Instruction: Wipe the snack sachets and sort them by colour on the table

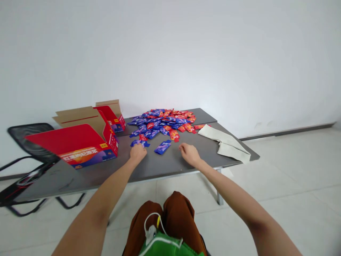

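My left hand [137, 153] rests low over the table with its fingers curled at the near edge of a blue packet [140, 143]; the fingertips are mostly hidden by the hand. A second blue packet [162, 147] lies flat on the table between my hands. To the right of it, my right hand [189, 154] is closed on the tabletop, and nothing shows in its fingers. Beyond both hands spreads a heap of blue packets [157, 122] and red packets [189, 127]. A loose red packet [174, 135] lies at the heap's near side.
A large red box [87, 147] with raised flaps stands on the left of the grey table [160, 167]. Behind it is a smaller open red box [119, 124]. A pale folded cloth [226, 142] lies at the right edge. A black mesh chair [32, 138] stands at far left.
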{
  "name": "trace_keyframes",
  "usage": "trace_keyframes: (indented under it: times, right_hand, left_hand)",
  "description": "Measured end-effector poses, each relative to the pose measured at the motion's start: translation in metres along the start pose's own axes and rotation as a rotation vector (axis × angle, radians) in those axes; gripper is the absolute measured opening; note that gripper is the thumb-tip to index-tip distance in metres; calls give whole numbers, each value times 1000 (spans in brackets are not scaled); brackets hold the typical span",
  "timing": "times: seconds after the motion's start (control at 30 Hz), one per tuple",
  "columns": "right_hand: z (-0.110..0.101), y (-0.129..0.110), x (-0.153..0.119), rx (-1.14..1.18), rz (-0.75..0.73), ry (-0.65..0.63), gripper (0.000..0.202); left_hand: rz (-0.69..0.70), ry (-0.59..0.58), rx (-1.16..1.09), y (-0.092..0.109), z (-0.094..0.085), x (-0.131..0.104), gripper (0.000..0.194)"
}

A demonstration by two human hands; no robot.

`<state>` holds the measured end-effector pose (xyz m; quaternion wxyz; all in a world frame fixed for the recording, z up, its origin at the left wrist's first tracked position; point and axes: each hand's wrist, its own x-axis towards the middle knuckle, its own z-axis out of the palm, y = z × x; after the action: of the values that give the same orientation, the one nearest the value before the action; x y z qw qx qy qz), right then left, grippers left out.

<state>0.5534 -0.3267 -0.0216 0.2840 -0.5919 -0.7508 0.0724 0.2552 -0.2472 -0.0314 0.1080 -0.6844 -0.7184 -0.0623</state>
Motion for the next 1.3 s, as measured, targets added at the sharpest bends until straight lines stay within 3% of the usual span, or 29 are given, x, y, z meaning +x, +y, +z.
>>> trace_keyframes:
  times: [0.1,0.23,0.37,0.5,0.63,0.77,0.87,0.93,1.0,1.17,1.3]
  right_hand:
    - [7,-1,1,-120,-256,-36,25]
    - [8,1,7,-210,-559,-149,21]
    - [-2,5,13,-186,-636,-136,22]
    - [-25,22,22,-157,-658,-85,24]
    - [-55,60,38,-214,-594,3,25]
    - [-77,108,48,-322,-459,190,25]
    - [-88,135,45,-367,-336,398,23]
    - [-91,145,41,-383,-243,522,24]
    - [-91,149,40,-394,-143,602,28]
    - [-81,138,41,-356,118,752,32]
    - [-72,129,33,-364,113,708,33]
  left_hand:
    - [36,-77,4,-13,-10,27,34]
    - [103,3,-45,-39,-12,55,42]
    - [230,-23,-93,-56,24,62,60]
    - [177,-139,-124,-58,56,56,63]
    - [163,-193,-68,-55,45,52,67]
    - [357,91,-30,-61,24,36,67]
    - [210,284,-3,-75,16,11,65]
    - [89,344,36,-86,14,-5,62]
    - [60,334,81,-98,13,-13,61]
    - [166,151,179,-132,14,-14,48]
    - [209,147,236,-164,16,-18,43]
